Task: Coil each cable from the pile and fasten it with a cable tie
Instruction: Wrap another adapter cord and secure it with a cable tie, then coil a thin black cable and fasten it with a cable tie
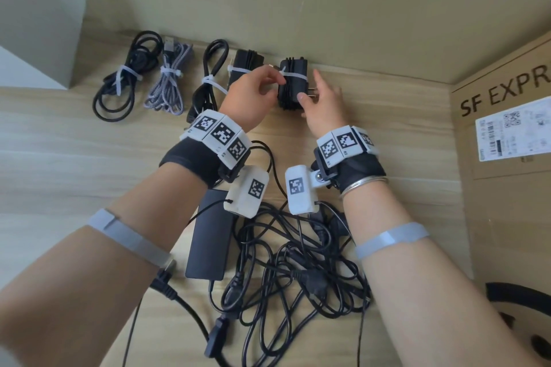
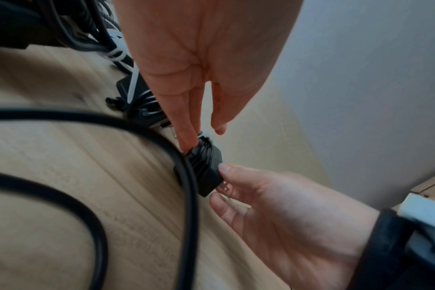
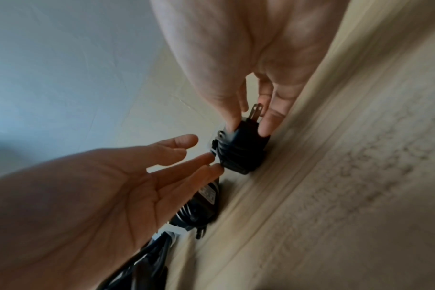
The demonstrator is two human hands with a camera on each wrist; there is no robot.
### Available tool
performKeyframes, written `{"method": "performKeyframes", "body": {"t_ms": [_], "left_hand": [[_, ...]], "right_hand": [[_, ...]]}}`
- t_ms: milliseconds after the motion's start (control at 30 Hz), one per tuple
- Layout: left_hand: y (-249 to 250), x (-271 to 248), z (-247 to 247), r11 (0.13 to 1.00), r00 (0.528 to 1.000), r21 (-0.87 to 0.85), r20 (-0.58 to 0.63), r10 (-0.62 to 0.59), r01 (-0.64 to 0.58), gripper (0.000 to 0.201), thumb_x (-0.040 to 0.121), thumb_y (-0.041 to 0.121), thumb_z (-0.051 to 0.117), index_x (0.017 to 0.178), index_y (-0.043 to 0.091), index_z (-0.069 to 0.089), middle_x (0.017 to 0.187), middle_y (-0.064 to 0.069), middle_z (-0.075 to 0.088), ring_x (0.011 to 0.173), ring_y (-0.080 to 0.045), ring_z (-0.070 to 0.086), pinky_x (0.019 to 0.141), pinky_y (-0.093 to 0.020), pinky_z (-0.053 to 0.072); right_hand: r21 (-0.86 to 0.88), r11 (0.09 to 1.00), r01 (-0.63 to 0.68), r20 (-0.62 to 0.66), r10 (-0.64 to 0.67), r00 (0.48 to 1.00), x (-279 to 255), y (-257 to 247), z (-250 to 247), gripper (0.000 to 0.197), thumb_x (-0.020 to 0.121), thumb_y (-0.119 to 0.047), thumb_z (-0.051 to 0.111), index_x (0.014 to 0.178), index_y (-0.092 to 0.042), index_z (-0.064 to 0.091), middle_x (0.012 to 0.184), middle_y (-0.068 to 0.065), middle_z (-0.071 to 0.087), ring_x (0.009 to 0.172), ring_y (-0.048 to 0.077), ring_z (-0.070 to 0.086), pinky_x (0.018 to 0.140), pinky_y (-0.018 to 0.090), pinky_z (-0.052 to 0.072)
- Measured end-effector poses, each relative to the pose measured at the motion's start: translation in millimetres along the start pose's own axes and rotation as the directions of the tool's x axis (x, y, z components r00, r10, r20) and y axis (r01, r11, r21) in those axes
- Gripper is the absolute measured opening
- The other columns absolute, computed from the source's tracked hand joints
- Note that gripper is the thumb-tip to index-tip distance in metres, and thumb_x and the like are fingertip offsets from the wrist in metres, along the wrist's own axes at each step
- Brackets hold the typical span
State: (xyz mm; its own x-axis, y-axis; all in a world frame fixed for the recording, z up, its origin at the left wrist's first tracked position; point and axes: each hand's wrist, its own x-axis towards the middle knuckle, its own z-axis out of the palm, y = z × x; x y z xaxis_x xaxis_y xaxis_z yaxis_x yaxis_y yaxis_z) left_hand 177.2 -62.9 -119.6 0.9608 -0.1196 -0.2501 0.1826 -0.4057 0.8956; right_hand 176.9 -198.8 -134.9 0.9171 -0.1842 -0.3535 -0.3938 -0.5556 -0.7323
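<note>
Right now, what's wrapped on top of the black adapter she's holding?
Black cord windings and a white cable tie cross the adapter. The left hand hides the tie's end; its underside isn't visible.

Tied bundles in the back row, five: black cable [image 1: 119, 89], braided grey cable [image 1: 168, 82], second black cable [image 1: 208, 80], two cord-wrapped adapters [image 1: 246, 68] [image 1: 290, 83]. White cable ties, five. Untied: one tangle [image 1: 298, 262], one power brick [image 1: 208, 235]. Cardboard box [image 1: 507, 188], one. Hands, two
</note>
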Motion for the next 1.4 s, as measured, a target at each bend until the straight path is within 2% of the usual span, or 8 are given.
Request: {"method": "performKeyframes", "body": {"t_ms": [100,167,233,333,667,1100,1267,1400], "left_hand": [[3,-4,-3,1.0,1.0,0.029,0.001,0.007,-0.007,0.023,0.087,0.008,0.049,0.09,0.03,0.056,0.111,0.002,0.061,0.094,-0.018,0.062,0.088,-0.041,0.052],[4,-6,-6,0.999,1.0,0.047,-0.006,0.017,-0.016,0.021,0.087,0.008,0.048,0.097,0.024,0.058,0.112,0.001,0.061,0.091,-0.018,0.061,0.088,-0.04,0.051],[7,-10,-8,0.997,1.0,0.074,-0.006,0.024,-0.024,0.021,0.088,0.008,0.048,0.101,0.021,0.059,0.109,0.003,0.061,0.088,-0.022,0.062,0.086,-0.039,0.052],[15,-19,-10,0.995,0.999,0.095,0.018,0.04,-0.042,0.02,0.088,0.008,0.047,0.099,0.02,0.058,0.106,0.005,0.06,0.085,-0.024,0.062,0.085,-0.041,0.052],[38,-61,-17,0.996,0.991,0.05,0.118,0.068,-0.074,0.019,0.086,0.005,0.046,0.089,0.02,0.056,0.092,0.004,0.062,0.091,-0.03,0.064,0.088,-0.044,0.052],[47,-129,-15,0.989,0.964,0.064,0.239,0.117,-0.135,0.018,0.093,0.008,0.045,0.086,0.021,0.055,0.099,0.001,0.061,0.089,-0.022,0.067,0.088,-0.043,0.053],[43,-145,-5,0.988,0.958,0.094,0.273,0.091,-0.121,0.015,0.093,0.008,0.045,0.087,0.018,0.055,0.093,0.001,0.058,0.086,-0.021,0.065,0.087,-0.044,0.053],[34,-151,0,0.989,0.955,0.115,0.291,0.056,-0.093,0.025,0.093,0.009,0.046,0.076,0.027,0.052,0.09,0.002,0.06,0.088,-0.023,0.067,0.088,-0.043,0.053]], "right_hand": [[0.002,1.0,-0.002,-0.034,0.002,0.999,-5,-5,-5,0.054,0.092,-0.023,0.054,0.144,-0.021,0.035,0.134,0.016,0.036,0.115,0.028,0.051,0.098,0.043,0.045],[-0.025,1.0,-0.004,-0.044,0.003,0.999,-8,-6,-13,0.051,0.094,-0.024,0.052,0.142,-0.022,0.037,0.136,0.013,0.037,0.117,0.023,0.05,0.104,0.031,0.038],[-0.067,0.998,0.002,-0.059,-0.006,0.998,-11,-7,-19,0.047,0.094,-0.023,0.051,0.14,-0.021,0.04,0.135,0.011,0.04,0.114,0.018,0.05,0.096,0.018,0.031],[-0.097,0.995,0.024,-0.081,-0.032,0.996,-23,-12,-26,0.041,0.093,-0.021,0.051,0.134,-0.022,0.046,0.128,0.008,0.045,0.105,0.013,0.05,0.083,0.012,0.028],[-0.152,0.987,0.052,-0.06,-0.061,0.996,-73,-25,-35,0.031,0.093,-0.016,0.049,0.123,-0.022,0.054,0.122,0.007,0.05,0.09,0.009,0.045,0.079,0.013,0.031],[-0.182,0.983,-0.028,0.036,0.035,0.999,-157,-9,-43,0.025,0.093,-0.019,0.05,0.116,-0.024,0.058,0.113,-0.001,0.058,0.095,0.015,0.056,0.08,0.023,0.039],[-0.182,0.979,-0.089,0.083,0.106,0.991,-181,8,-40,0.024,0.092,-0.017,0.049,0.113,-0.023,0.059,0.106,-0.001,0.059,0.068,0.008,0.056,0.054,0.016,0.039],[-0.203,0.967,-0.152,0.109,0.177,0.978,-192,18,-33,0.025,0.09,-0.019,0.053,0.113,-0.02,0.06,0.096,0.003,0.067,0.078,0.015,0.064,0.064,0.024,0.047]]}}
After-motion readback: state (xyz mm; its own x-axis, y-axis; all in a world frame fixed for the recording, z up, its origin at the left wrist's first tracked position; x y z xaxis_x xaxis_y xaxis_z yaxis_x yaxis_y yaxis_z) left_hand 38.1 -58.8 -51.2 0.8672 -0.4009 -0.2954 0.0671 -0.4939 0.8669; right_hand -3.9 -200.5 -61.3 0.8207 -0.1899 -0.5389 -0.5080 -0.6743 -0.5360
